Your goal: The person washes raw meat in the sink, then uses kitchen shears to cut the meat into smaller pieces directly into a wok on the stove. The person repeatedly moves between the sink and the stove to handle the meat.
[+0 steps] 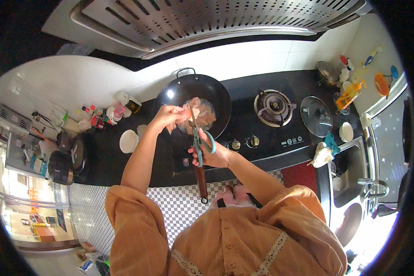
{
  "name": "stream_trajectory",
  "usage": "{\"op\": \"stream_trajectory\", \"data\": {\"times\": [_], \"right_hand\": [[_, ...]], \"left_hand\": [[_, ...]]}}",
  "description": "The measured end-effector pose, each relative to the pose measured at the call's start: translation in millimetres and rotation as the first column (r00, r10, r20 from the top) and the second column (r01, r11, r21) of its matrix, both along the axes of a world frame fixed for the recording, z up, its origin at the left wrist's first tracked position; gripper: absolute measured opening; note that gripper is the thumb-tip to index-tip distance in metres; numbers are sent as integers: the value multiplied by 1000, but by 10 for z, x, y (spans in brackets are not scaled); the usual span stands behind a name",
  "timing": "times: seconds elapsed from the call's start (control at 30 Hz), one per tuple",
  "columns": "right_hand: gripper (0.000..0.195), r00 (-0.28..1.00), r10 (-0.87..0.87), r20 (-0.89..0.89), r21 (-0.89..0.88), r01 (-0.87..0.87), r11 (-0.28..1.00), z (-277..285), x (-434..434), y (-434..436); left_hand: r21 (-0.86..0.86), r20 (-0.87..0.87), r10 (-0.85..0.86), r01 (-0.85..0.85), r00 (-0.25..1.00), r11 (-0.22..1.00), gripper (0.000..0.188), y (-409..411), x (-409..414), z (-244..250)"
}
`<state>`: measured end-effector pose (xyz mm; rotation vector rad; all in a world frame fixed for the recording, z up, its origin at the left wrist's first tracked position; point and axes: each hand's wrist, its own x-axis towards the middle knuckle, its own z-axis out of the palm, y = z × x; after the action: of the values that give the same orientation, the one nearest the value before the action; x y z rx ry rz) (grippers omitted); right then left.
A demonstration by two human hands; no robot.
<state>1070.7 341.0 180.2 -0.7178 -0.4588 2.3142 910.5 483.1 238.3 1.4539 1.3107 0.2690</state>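
My left hand (pixel 169 118) pinches a piece of pale pink meat (pixel 192 114) above a dark wok (pixel 210 86). In my right hand (pixel 212 151) are kitchen scissors (pixel 197 138) with blue-grey handles, their blades pointing away from me and reaching the meat. More meat (pixel 205 117) lies in shallow liquid at the bottom of the wok. The wok sits on the left side of the gas hob, a loop handle at its far rim. Its wooden handle (pixel 200 181) extends towards me beneath my right hand. My left fingers partly hide the meat's outline.
Right of the wok is a gas burner (pixel 275 107), then a glass lid (pixel 316 116). A white bowl (pixel 129 141) stands at left; several seasoning containers (pixel 100 117) line the wall. A sink (pixel 350 172) is at right, and a range hood (pixel 207 20) hangs overhead.
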Motion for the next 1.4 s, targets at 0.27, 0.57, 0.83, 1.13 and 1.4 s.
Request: {"op": "stream_trajectory", "data": {"times": [0.27, 0.57, 0.83, 1.13, 1.4], "right_hand": [[56, 1000, -23, 9, -51, 23, 998, -143, -33, 186], [50, 990, -72, 121, -128, 87, 988, -105, -136, 453], [49, 993, -52, 107, -117, 64, 991, -259, -144, 655], [34, 957, -275, 96, -73, 282, 956, -417, 44, 642], [47, 926, -212, 313, -21, 230, 973, -236, 219, 393]], "left_hand": [[119, -201, -48, 74, 978, 990, 26, 303, -14, -281], [71, -211, -192, 211, 959, 975, 21, 675, -122, -374], [-2, -316, -353, 371, 881, 929, 17, 923, -166, -578], [-33, -285, -354, 360, 891, 932, 24, 1020, 44, -854], [311, -492, -329, 516, 806, 798, 33, 939, 50, -1012]]}}
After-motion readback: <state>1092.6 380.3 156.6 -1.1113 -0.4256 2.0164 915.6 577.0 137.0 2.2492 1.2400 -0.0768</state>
